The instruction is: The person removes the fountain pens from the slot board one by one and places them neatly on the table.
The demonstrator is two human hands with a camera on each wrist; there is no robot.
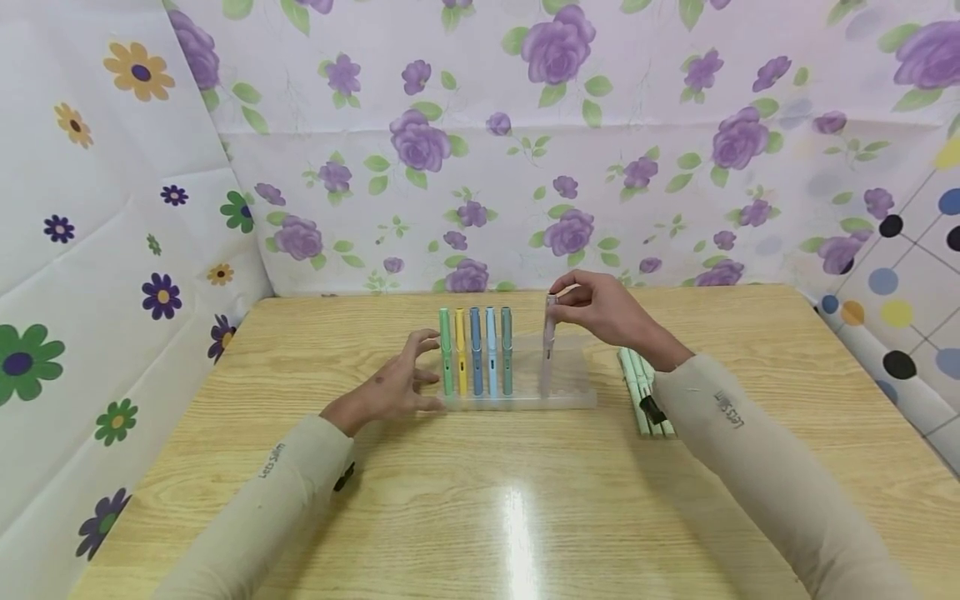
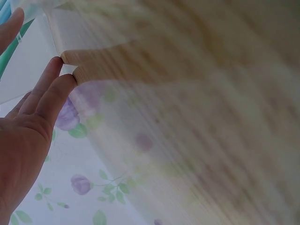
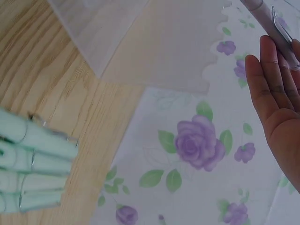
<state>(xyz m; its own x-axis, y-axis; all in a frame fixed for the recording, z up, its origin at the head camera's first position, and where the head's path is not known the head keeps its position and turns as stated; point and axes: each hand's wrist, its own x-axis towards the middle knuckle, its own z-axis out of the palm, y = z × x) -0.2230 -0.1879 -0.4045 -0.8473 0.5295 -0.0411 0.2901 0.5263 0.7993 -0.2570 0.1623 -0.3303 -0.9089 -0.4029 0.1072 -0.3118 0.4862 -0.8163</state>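
A clear pen stand (image 1: 570,379) holds a row of upright capped pens: a green pen (image 1: 447,354), a yellow pen (image 1: 461,354), a blue pen (image 1: 476,354), a light blue pen (image 1: 491,354) and a dark green pen (image 1: 507,354). My right hand (image 1: 600,310) pinches a pale purple pen (image 1: 549,354) near the top of its cap, holding it upright against the stand, a gap away from the dark green one. At the stand's left end is my left hand (image 1: 397,379), fingers spread and fairly straight, thumb by the front corner.
Several pale green pens (image 1: 637,383) lie side by side on the wooden table (image 1: 480,475), right of the stand and partly under my right forearm. A flowered cloth (image 1: 480,208) hangs behind the table; patterned sheets close off both sides.
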